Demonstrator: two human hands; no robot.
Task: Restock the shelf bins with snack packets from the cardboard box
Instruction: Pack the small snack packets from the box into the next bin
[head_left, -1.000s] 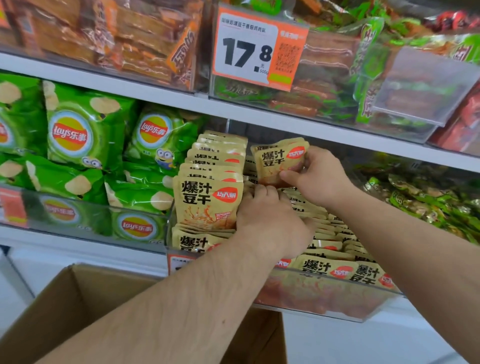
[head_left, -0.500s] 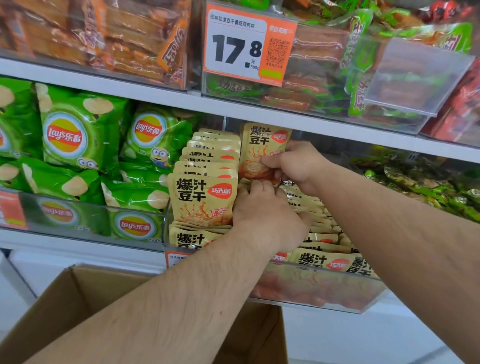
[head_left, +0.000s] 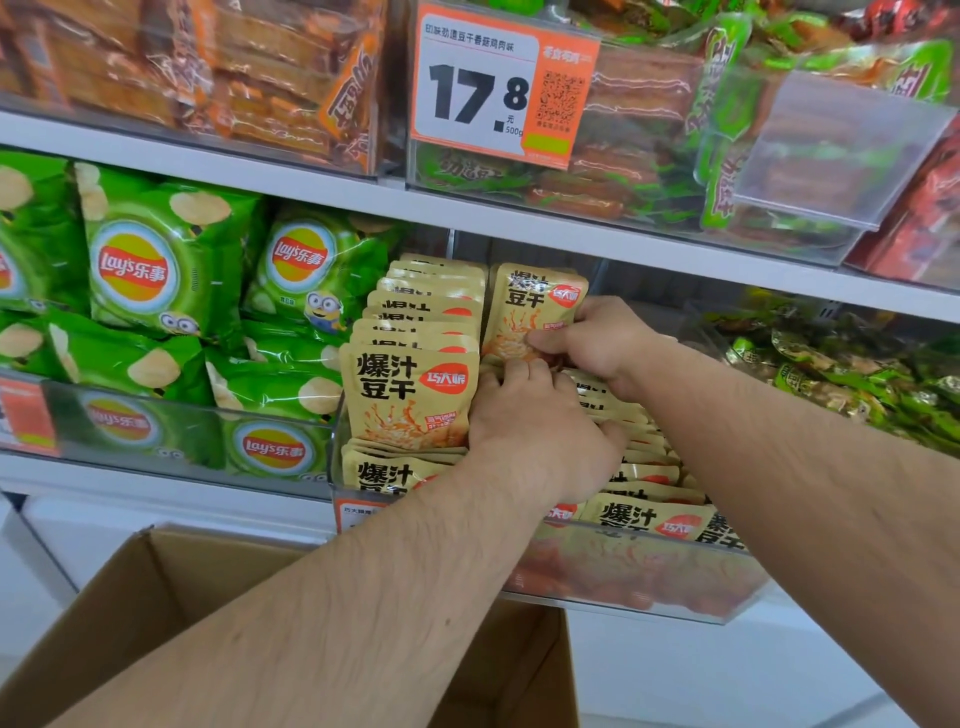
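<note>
A clear shelf bin (head_left: 623, 582) on the middle shelf holds several tan snack packets with red logos. A row of them (head_left: 410, 395) stands upright at the bin's left side. My right hand (head_left: 597, 338) pinches one upright tan packet (head_left: 535, 306) at its lower edge, at the back of the bin. My left hand (head_left: 535, 431) reaches into the bin just below it, fingers curled down among the packets to the right of the standing row; whether it grips one is hidden. The open cardboard box (head_left: 135, 597) sits below, its contents out of sight.
Green chip bags (head_left: 156, 270) fill the bin to the left. Green-wrapped snacks (head_left: 841, 379) lie in the bin to the right. The shelf above carries orange and green packets behind a 17.8 price tag (head_left: 498, 88). White shelf edge (head_left: 467, 213) runs overhead.
My right hand has turned its packet from lying sideways to standing upright and set it lower at the back of the bin. My left hand has stayed among the packets.
</note>
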